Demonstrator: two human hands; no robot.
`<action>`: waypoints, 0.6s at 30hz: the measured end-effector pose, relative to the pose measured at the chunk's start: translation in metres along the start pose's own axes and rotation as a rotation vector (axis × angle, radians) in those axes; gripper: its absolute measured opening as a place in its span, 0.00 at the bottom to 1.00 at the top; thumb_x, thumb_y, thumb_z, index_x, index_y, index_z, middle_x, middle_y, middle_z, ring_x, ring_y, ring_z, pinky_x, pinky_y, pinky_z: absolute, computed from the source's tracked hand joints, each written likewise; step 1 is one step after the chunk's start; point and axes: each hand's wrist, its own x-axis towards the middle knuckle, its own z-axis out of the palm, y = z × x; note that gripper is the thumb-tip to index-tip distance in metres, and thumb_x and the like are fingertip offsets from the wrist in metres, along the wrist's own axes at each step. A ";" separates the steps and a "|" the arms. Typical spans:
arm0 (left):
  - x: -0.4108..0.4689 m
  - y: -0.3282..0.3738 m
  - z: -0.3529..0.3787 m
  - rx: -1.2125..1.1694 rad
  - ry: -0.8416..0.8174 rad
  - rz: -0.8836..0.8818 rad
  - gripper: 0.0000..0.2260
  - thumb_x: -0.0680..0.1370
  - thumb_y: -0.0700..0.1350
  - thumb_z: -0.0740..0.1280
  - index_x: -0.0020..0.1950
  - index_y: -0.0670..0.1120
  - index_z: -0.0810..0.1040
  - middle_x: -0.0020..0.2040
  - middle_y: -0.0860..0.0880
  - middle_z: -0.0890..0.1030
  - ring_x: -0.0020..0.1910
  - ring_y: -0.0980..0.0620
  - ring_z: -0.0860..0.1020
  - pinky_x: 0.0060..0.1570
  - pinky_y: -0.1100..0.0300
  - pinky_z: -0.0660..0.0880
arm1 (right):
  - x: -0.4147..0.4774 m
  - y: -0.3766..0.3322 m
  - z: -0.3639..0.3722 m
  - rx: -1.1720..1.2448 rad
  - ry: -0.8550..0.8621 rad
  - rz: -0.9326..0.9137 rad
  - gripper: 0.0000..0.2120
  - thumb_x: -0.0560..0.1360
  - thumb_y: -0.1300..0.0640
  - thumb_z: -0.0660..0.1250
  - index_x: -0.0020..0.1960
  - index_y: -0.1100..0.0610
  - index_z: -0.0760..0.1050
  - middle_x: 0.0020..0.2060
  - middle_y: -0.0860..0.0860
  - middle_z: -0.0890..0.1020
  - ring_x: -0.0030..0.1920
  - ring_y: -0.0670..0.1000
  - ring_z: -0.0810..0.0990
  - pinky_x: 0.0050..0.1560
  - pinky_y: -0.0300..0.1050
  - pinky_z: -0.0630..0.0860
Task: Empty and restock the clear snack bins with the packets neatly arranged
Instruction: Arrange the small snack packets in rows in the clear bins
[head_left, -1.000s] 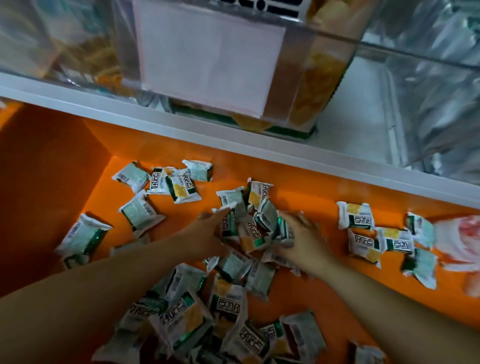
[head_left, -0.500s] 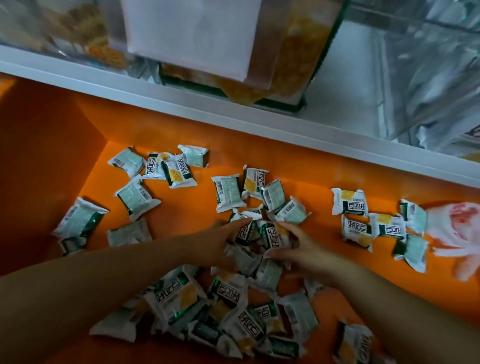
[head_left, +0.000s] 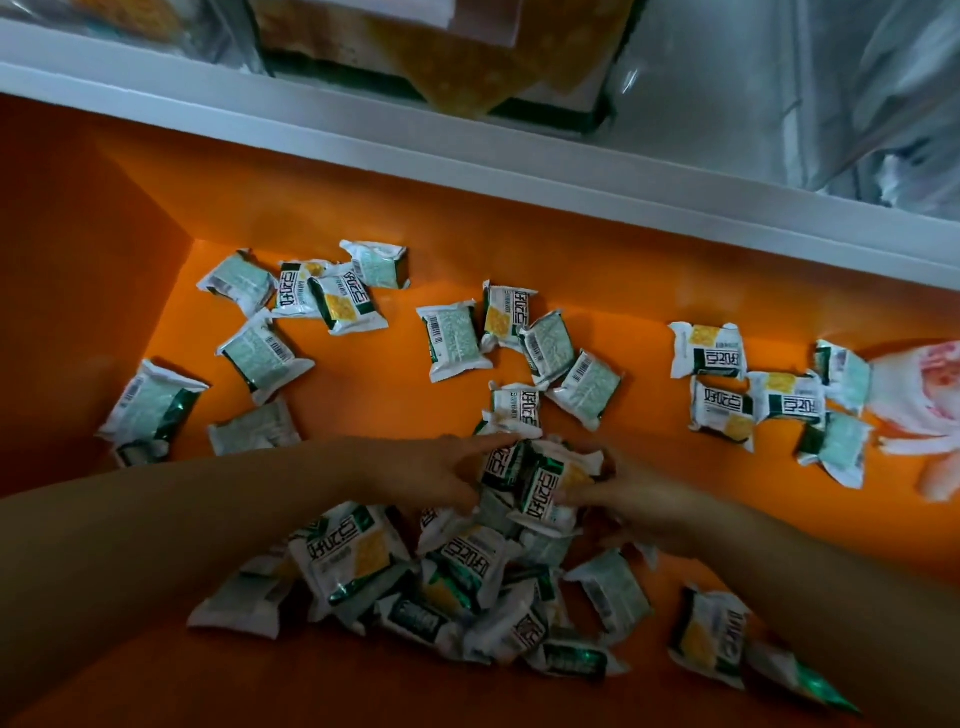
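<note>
Many small white-and-green snack packets lie scattered on the orange bin floor (head_left: 363, 415). My left hand (head_left: 431, 473) reaches in from the left, its fingers stretched out and pressing against a bunch of packets (head_left: 540, 483) in the middle. My right hand (head_left: 639, 499) meets it from the right; its thumb and fingers pinch the bunch's right edge. A heap of packets (head_left: 447, 582) lies just below both hands, toward me. Loose groups sit at the back left (head_left: 322, 291), centre (head_left: 519, 343) and right (head_left: 748, 384).
A white shelf edge (head_left: 467, 156) runs across above the orange floor. Clear bins stand on it: one with yellow packets (head_left: 467, 67), one with silvery packets (head_left: 893, 104). The orange left wall (head_left: 88, 291) closes that side. A pink-and-white wrapper (head_left: 924, 400) lies at the far right.
Both hands have drawn toward me with a bunch of packets squeezed between them. Several packets stay behind at the centre back. The view has tilted further down.
</note>
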 end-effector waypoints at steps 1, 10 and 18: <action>0.001 -0.005 -0.002 0.032 -0.048 -0.039 0.39 0.80 0.33 0.61 0.72 0.69 0.43 0.77 0.36 0.53 0.23 0.64 0.72 0.29 0.70 0.71 | -0.001 0.000 0.000 0.003 -0.013 0.014 0.35 0.71 0.55 0.74 0.71 0.44 0.60 0.55 0.51 0.72 0.52 0.56 0.76 0.54 0.62 0.78; 0.003 -0.022 -0.001 0.447 -0.193 -0.081 0.51 0.74 0.49 0.73 0.65 0.73 0.29 0.78 0.49 0.49 0.46 0.49 0.78 0.51 0.49 0.76 | -0.016 0.010 0.025 0.163 0.045 -0.068 0.34 0.71 0.56 0.74 0.69 0.39 0.59 0.61 0.46 0.69 0.62 0.58 0.72 0.52 0.67 0.77; 0.013 -0.043 0.016 0.236 -0.081 -0.034 0.50 0.73 0.52 0.73 0.72 0.67 0.32 0.75 0.55 0.50 0.64 0.49 0.68 0.52 0.63 0.74 | -0.014 0.024 0.042 0.191 0.220 -0.185 0.28 0.67 0.51 0.76 0.60 0.46 0.63 0.58 0.46 0.75 0.60 0.53 0.76 0.57 0.61 0.77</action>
